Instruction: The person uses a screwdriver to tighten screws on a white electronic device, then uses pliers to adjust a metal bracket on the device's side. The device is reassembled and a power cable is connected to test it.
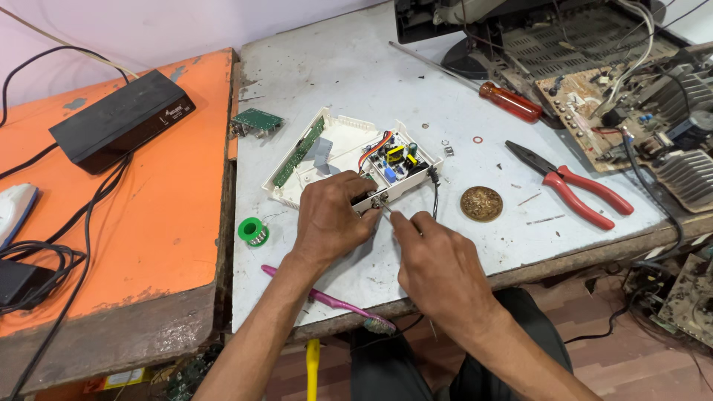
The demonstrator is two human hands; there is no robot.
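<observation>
White plastic casing (338, 160) with its circuit board sits just ahead of my hands on the bench (327, 74). My left hand (332, 215) is closed over its near edge, steadying it; my right hand (434, 256) pinches a thin probe at the connector. Judging by this, I'm working that fitting; next calls for a steady tip.

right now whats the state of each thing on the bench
white device case: lid off, circuit board exposed
left hand: gripping the case's near edge
right hand: pinching a thin tool at the case
red pliers: lying flat, handles apart
red-handled screwdriver: lying unused
black box: closed
</observation>
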